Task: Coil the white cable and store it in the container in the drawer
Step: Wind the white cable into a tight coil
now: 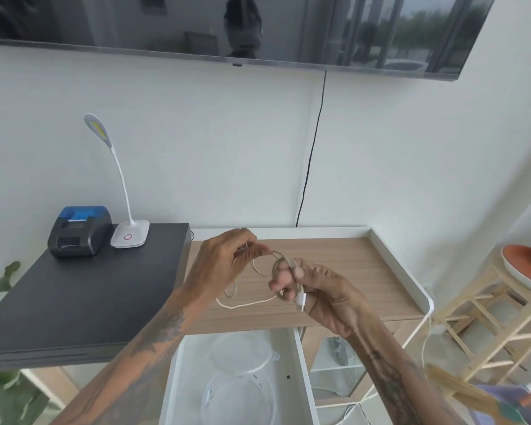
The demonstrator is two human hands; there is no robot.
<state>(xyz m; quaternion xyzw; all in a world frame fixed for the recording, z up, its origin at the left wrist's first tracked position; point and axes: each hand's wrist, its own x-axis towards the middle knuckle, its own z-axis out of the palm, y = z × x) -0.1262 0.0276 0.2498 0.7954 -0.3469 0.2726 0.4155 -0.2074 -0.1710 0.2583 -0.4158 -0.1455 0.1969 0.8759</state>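
A thin white cable (246, 303) hangs in loose loops above the wooden desk top (350, 271). My right hand (319, 289) grips a small coil of it, the white plug sticking out below the fingers. My left hand (227, 259) pinches the cable just left of the coil, thumb and forefinger closed on the strand. Below my arms a white drawer (301, 378) stands open. Inside it sit a clear round container (239, 400) and, further back, its clear lid (242, 352).
A black cabinet top (83, 299) on the left carries a black and blue printer (78, 231) and a white gooseneck lamp (129, 234). A wall-mounted TV (258, 29) hangs above. A wooden stool (488, 317) with an orange plate stands at the right. Plant leaves show at the lower left.
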